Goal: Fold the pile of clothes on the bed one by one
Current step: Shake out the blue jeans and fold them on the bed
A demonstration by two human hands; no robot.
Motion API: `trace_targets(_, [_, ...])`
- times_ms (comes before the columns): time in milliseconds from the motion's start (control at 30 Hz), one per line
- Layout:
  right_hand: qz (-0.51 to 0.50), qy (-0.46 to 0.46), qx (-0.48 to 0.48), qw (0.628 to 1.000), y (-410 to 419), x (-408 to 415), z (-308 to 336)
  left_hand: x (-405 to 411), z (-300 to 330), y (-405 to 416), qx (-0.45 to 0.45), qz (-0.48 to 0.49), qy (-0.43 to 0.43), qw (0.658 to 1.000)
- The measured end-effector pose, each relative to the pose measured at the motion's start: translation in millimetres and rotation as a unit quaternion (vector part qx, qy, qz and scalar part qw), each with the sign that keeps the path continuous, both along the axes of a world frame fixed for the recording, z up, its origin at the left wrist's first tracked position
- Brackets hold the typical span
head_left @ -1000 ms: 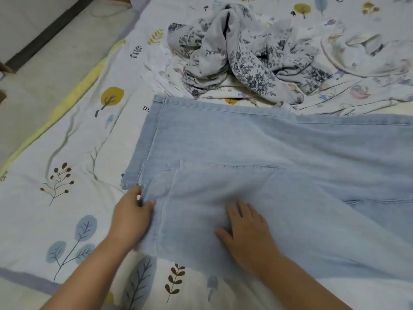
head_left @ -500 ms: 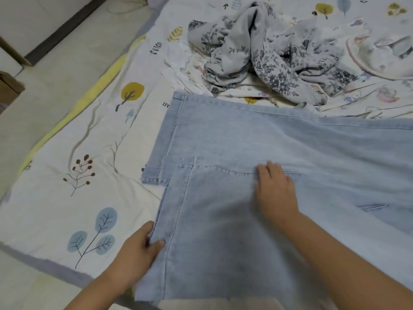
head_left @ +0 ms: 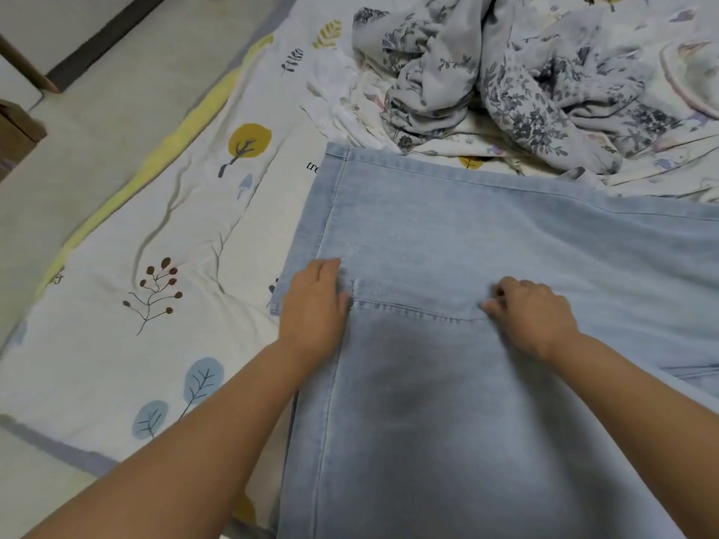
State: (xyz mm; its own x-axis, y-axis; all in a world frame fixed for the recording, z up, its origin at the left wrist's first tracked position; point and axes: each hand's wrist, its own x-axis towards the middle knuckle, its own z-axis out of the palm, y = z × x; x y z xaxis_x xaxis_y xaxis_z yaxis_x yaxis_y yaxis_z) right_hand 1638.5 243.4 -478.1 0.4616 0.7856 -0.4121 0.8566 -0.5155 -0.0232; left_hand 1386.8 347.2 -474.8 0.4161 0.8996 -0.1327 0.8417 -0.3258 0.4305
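Light blue jeans (head_left: 486, 243) lie spread on the bed, with one leg laid over the other. My left hand (head_left: 315, 305) pinches the corner of the upper leg's hem at its left end. My right hand (head_left: 533, 313) grips the same hem edge further right, fingers curled over it. Beyond the jeans, a crumpled pile of grey floral clothes (head_left: 502, 83) sits at the back of the bed.
The bed sheet (head_left: 163, 266) is white with printed trees and leaves, its yellow border running along the left. A pale floor (head_left: 78, 122) lies beyond that edge, with a brown box (head_left: 15, 138) at the far left. White patterned garments (head_left: 684, 68) sit at the back right.
My left hand moved up from the lower hem edge to the corner of the upper leg. My right hand shifted right and curled its fingers onto the hem.
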Motion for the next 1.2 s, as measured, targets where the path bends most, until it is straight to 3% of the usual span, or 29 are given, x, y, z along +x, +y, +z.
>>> trace_targets(133, [0.026, 0.029, -0.040, 0.998, -9.2, 2.4, -0.5, 20.8, -22.3, 19.4, -0.016, -0.082, 0.120, 0.989])
trace_targets(233, [0.012, 0.032, 0.045, 0.998, -4.2, -0.6, -0.1, 8.2, -19.3, 35.2, -0.021, -0.060, 0.039, 0.997])
trace_targets(333, [-0.041, 0.002, 0.181, 0.983, 11.9, -7.2, 3.1, -9.4, -10.6, 54.5, 0.030, -0.013, 0.048, 0.998])
trace_targets(400, [-0.030, -0.024, 0.215, 0.976, 22.1, -16.6, 1.8, -11.7, -8.4, 56.5, 0.051, 0.008, 0.045, 0.998])
trace_targets(500, [0.025, -0.049, 0.199, 0.978, 22.7, -27.3, -6.5, -13.2, -10.3, 45.5, 0.063, -0.054, 0.005, 0.997])
trace_targets(567, [0.076, -0.063, 0.146, 0.984, 11.7, -25.4, -13.4, -18.9, -15.9, 41.1, 0.066, -0.138, 0.033, 0.988])
trace_targets(633, [0.099, -0.076, 0.093, 0.988, -0.9, -19.0, -19.7, -23.6, -20.2, 41.8, 0.071, -0.161, 0.066, 0.982])
trace_targets(833, [0.074, -0.029, 0.056, 0.995, 10.4, -3.1, -11.4, -12.4, -25.4, 46.6, 0.084, -0.176, 0.195, 0.961])
trace_targets(967, [-0.001, -0.058, 0.141, 0.988, 17.7, 2.6, -5.9, -8.1, -23.2, 57.6, 0.105, -0.230, 0.261, 0.932])
trace_targets(1033, [-0.014, -0.082, 0.182, 0.980, 14.4, -8.2, -7.9, -6.1, -18.6, 53.3, 0.117, -0.163, 0.209, 0.957])
trace_targets(1100, [-0.015, -0.069, 0.213, 0.974, 4.9, -27.0, -9.2, -5.3, -12.4, 40.7, 0.126, -0.063, 0.100, 0.985])
trace_targets(1200, [0.043, -0.030, 0.184, 0.982, -27.8, -56.7, -9.1, -11.0, -10.9, 10.1, 0.095, 0.008, 0.012, 0.995])
